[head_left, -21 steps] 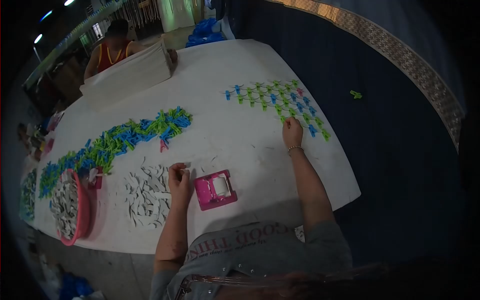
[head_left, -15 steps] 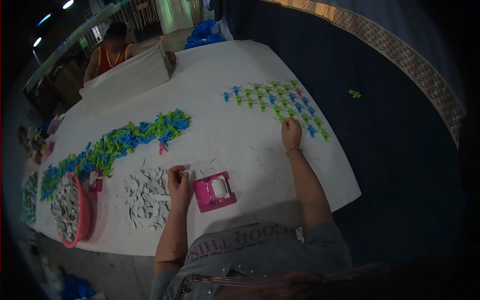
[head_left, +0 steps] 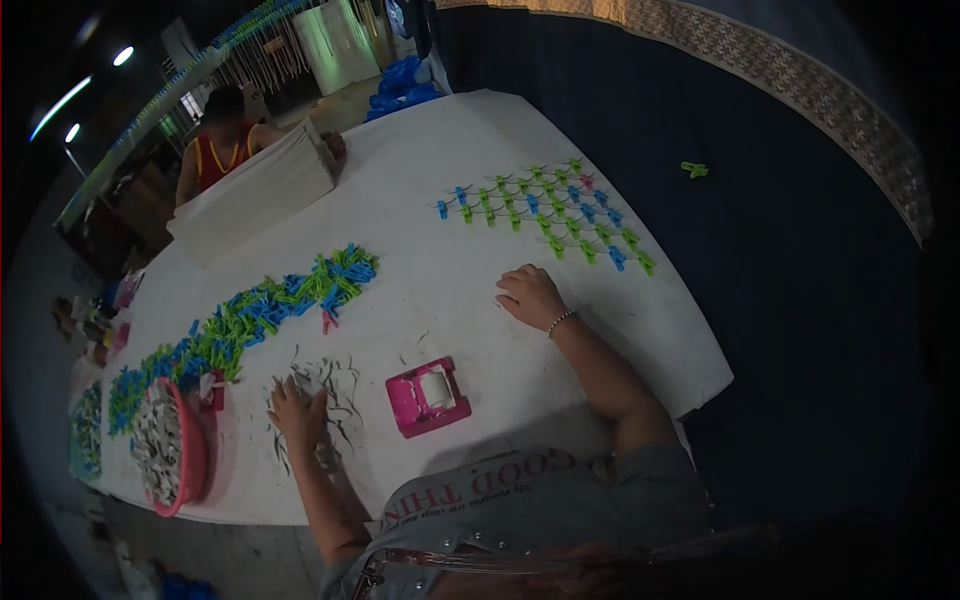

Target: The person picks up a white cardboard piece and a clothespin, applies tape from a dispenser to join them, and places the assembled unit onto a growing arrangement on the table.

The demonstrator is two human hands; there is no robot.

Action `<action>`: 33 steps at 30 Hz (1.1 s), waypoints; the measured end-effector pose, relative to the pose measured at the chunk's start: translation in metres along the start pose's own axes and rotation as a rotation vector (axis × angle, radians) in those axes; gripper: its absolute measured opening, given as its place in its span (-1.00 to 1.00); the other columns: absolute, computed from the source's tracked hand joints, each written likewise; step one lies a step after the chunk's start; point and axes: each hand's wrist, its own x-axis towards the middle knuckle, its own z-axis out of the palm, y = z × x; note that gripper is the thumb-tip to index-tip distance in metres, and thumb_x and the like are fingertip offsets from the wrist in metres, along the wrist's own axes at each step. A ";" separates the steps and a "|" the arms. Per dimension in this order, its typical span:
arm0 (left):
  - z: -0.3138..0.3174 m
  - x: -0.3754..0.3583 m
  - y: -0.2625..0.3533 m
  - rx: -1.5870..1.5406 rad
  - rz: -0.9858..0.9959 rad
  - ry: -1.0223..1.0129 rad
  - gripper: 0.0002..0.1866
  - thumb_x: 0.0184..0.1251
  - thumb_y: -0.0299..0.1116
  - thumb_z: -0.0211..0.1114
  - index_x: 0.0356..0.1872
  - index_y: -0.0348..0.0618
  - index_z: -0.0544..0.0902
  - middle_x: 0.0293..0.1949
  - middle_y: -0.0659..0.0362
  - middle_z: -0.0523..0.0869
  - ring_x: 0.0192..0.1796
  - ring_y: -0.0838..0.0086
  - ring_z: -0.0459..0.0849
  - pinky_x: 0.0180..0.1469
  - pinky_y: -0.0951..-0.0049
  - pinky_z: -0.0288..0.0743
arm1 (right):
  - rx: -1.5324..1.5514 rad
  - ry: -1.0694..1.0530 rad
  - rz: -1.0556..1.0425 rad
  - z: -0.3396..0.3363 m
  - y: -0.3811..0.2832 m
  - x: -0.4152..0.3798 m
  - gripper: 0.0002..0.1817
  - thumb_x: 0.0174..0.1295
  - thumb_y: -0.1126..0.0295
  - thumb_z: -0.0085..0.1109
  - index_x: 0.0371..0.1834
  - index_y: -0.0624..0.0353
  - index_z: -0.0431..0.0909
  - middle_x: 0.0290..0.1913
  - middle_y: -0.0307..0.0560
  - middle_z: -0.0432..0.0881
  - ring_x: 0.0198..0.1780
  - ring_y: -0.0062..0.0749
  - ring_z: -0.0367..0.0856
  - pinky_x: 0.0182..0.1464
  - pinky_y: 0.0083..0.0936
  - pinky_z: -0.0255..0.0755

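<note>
My left hand (head_left: 297, 412) rests with fingers spread on a loose pile of thin, curved strips (head_left: 345, 400). My right hand (head_left: 530, 296) lies low over the white tabletop, fingers loosely apart, with nothing visible in it. Beyond it are slanting rows of green, blue and pink plastic clips (head_left: 532, 204), with thin curved pieces at their tops. Between my hands stands a pink tape dispenser (head_left: 408, 405) with a white roll (head_left: 436, 390). A long heap of green and blue clips (head_left: 250, 315) stretches across the left, one pink clip (head_left: 329, 322) at its edge.
A pink basket (head_left: 190, 455) full of pale strips stands at the table's left edge, a small pink object (head_left: 213, 388) beside it. Across the white table (head_left: 430, 140), a person (head_left: 222, 150) holds a large pale board (head_left: 255, 195). One green clip (head_left: 694, 170) lies on the dark surface right.
My right hand has left the lowest clip row, moving left and nearer me, its fingers loosening. My left hand has moved left and down onto the strips, fingers spreading. The view has shifted slightly.
</note>
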 end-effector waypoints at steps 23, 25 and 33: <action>0.023 -0.008 -0.011 0.037 0.206 0.119 -0.62 0.43 -0.21 0.03 0.15 -0.14 0.55 0.11 0.02 0.60 0.19 0.16 0.51 0.24 0.12 0.28 | 0.087 -0.123 0.060 -0.009 0.006 0.013 -0.86 0.12 0.34 0.26 -0.31 0.12 0.67 -0.35 -0.14 0.68 -0.21 -0.21 0.58 -0.12 -0.31 0.48; 0.023 -0.008 -0.008 0.047 0.211 0.099 -0.61 0.43 -0.21 0.03 0.16 -0.14 0.53 0.12 0.02 0.59 0.20 0.15 0.50 0.25 0.12 0.27 | 0.088 -0.114 0.059 -0.010 0.007 0.011 -0.88 0.10 0.34 0.26 -0.34 0.11 0.66 -0.38 -0.13 0.67 -0.23 -0.19 0.58 -0.12 -0.30 0.48; 0.015 -0.010 0.002 0.067 0.161 0.089 -0.58 0.41 -0.20 0.03 0.21 -0.10 0.47 0.17 0.05 0.56 0.24 0.16 0.46 0.30 0.10 0.21 | 0.096 -0.074 -0.010 -0.006 0.004 0.012 -0.88 0.05 0.40 0.28 -0.34 0.15 0.65 -0.40 -0.08 0.66 -0.24 -0.15 0.58 -0.17 -0.27 0.49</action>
